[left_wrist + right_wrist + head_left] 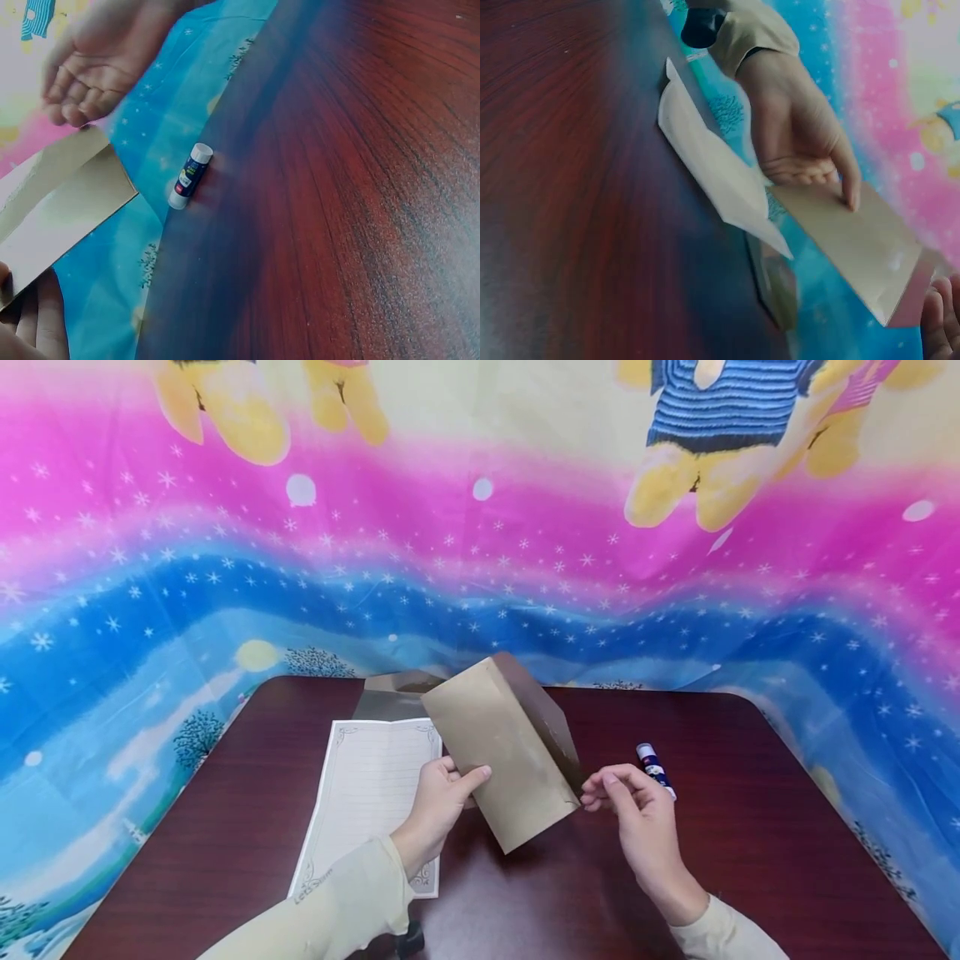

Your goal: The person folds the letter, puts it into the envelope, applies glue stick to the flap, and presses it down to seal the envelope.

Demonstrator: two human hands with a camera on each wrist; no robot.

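Note:
My left hand (438,806) holds a brown kraft envelope (498,756) above the table, thumb on its front and fingers behind. The envelope is tilted, and its darker flap (536,710) stands opened out along the right long edge. My right hand (645,818) is beside the lower right corner, fingers loosely bent; whether the fingertips touch the edge is hard to tell. In the left wrist view that palm (105,67) shows nothing held. A glue stick (654,768) with a dark blue label lies behind the right hand; its cap (202,152) is white.
A lined letter sheet (360,802) with an ornate border lies at left, partly under the left forearm. Behind it is another brown envelope (390,703). The dark red wooden table (712,718) ends at a printed cloth backdrop (480,552). A black object (410,939) is near the left sleeve.

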